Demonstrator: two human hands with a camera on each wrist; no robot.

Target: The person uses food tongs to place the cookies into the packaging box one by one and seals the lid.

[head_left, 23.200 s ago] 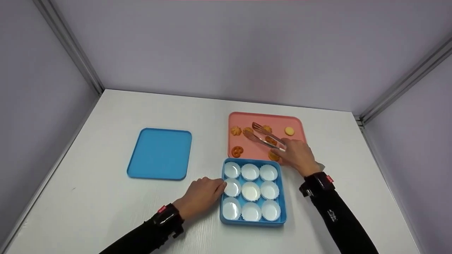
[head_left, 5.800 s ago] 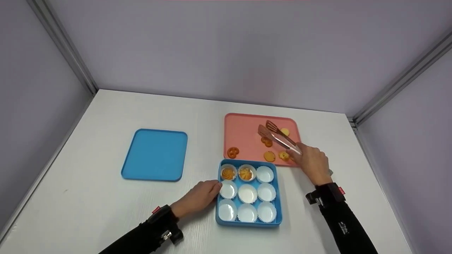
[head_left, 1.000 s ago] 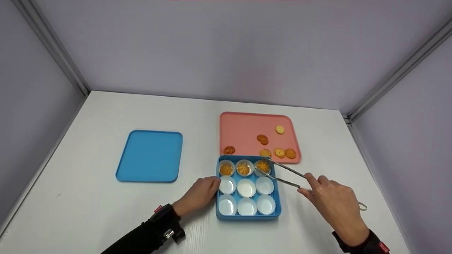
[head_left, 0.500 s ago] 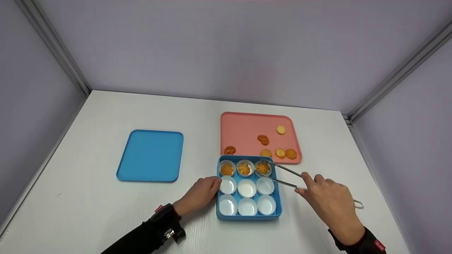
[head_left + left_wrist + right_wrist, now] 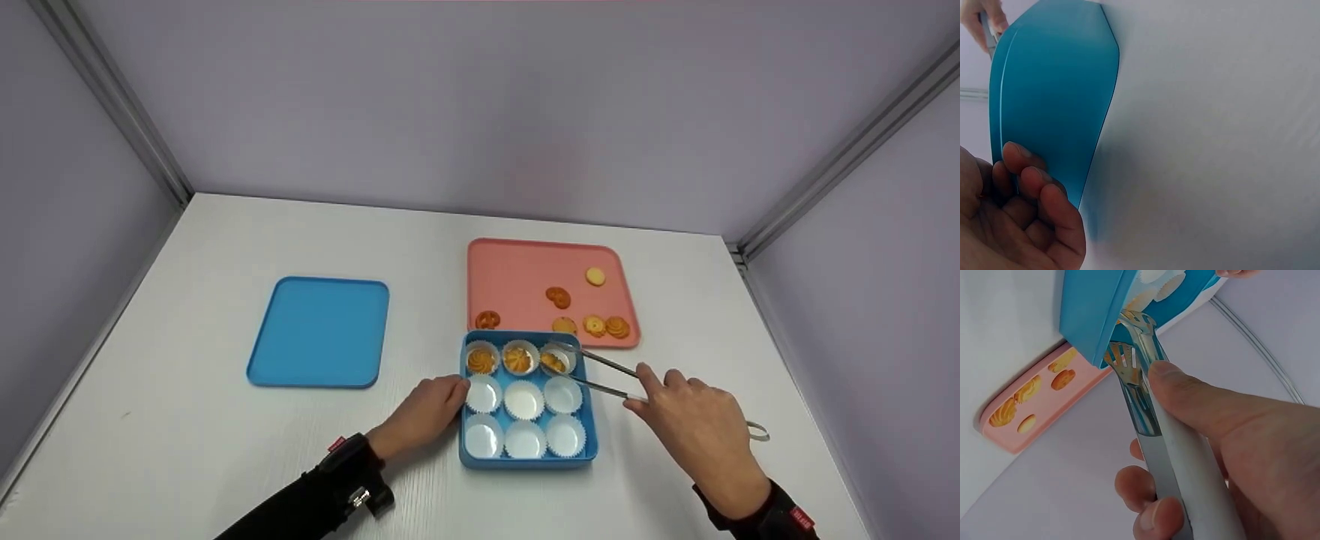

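My left hand (image 5: 421, 416) holds the left wall of a blue box (image 5: 529, 463), its thumb at the rim. In the left wrist view its fingers (image 5: 1064, 216) curl against the outer wall. Several white paper cups (image 5: 523, 400) fill the box in rows. Swirled cookies lie in the far row: one cookie (image 5: 481, 361) at left, a star-shaped one (image 5: 517, 359) in the middle, a tilted cookie (image 5: 552, 363) at right. My right hand (image 5: 697, 424) grips metal tongs (image 5: 609, 389), thumb and fingers on opposite arms. The tongs' tips reach into the far right cup around that cookie.
Behind the box, a pink tray (image 5: 517, 262) carries several cookies, among them a pretzel (image 5: 487, 320), a pale round cookie (image 5: 595, 276) and a swirled cookie (image 5: 617, 327). The box overlaps its near edge in view. A flat blue tray (image 5: 319, 330) lies to the left.
Over the longer span, swirled cookies went from the pink tray into the far cups. Since half a second ago, the far right cookie has tipped and shifted left; my right hand moved slightly left.
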